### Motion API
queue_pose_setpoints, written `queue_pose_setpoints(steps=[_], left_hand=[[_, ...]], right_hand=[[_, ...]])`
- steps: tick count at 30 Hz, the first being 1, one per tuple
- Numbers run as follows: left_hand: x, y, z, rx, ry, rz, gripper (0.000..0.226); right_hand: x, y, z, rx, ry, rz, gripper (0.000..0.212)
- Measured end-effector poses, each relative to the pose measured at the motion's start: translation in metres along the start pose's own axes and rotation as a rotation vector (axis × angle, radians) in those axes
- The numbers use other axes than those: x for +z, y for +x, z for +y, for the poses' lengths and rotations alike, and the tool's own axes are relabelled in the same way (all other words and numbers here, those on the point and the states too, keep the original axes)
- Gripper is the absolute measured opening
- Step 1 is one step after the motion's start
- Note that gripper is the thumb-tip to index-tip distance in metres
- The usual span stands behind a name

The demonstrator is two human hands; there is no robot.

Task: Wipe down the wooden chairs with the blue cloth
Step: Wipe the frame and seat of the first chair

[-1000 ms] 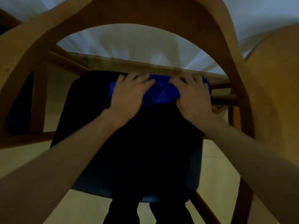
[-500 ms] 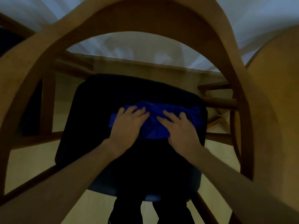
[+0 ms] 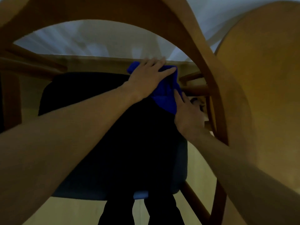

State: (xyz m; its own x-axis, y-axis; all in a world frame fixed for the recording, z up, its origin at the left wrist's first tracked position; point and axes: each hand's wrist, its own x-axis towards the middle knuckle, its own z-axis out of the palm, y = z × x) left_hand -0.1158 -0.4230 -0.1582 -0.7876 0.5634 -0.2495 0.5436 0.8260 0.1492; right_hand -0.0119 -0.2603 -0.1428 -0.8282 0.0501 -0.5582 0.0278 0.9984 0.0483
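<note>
**Dim room, cloth at the seat's far right corner**

Pale flooring (image 3: 199, 168) shows under the wooden chair (image 3: 209, 65). I see my left hand (image 3: 146, 78) pressing the blue cloth (image 3: 165, 93) with straight fingers on the dark seat cushion (image 3: 100, 127); my right hand (image 3: 188, 114) touches its edge, fingers extended.

1. The reach to the dark seat (image 3: 100, 127) is bounded overhead by the curved wooden backrest (image 3: 146, 12) of the chair.
2. The right side is closed off by the backrest's upright (image 3: 215, 98); the right hand (image 3: 188, 116) is confined between it and the seat edge.
3. The far right corner of the seat is occupied by the blue cloth (image 3: 165, 93) and the left hand (image 3: 147, 80).
4. Beyond the seat, passage is blocked by a table edge (image 3: 97, 62).
5. A second wooden chair (image 3: 267, 78) stands further right.
6. The left and near parts of the seat are unobstructed.
</note>
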Motion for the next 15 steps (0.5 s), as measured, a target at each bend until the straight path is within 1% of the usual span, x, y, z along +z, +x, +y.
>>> queue_pose_setpoints(steps=[3, 5, 6, 8, 11, 13, 15], left_hand=[[0.003, 0.028, 0.039, 0.105, -0.056, -0.028, 0.052], [0.012, 0.023, 0.061, 0.173, -0.086, -0.09, 0.042], [0.018, 0.016, 0.066, 0.184, -0.096, -0.085, 0.04], [0.024, -0.003, 0.068, 0.223, -0.125, -0.084, 0.041], [0.025, -0.038, 0.071, 0.278, -0.158, -0.153, 0.045], [0.026, -0.061, 0.077, 0.307, -0.104, -0.206, 0.05], [0.027, -0.074, 0.079, 0.398, -0.037, -0.242, 0.053]], right_hand=[[0.028, -0.028, -0.002, 0.148, 0.111, 0.034, 0.076], [0.043, -0.049, -0.003, 0.18, 0.122, 0.032, 0.073], [0.05, -0.059, -0.002, 0.188, 0.134, 0.02, 0.073], [0.06, -0.077, -0.005, 0.21, 0.158, -0.02, 0.076], [0.068, -0.105, -0.017, 0.232, 0.181, -0.087, 0.079], [0.071, -0.124, -0.027, 0.225, 0.212, -0.162, 0.082], [0.071, -0.141, -0.028, 0.228, 0.286, -0.217, 0.082]])
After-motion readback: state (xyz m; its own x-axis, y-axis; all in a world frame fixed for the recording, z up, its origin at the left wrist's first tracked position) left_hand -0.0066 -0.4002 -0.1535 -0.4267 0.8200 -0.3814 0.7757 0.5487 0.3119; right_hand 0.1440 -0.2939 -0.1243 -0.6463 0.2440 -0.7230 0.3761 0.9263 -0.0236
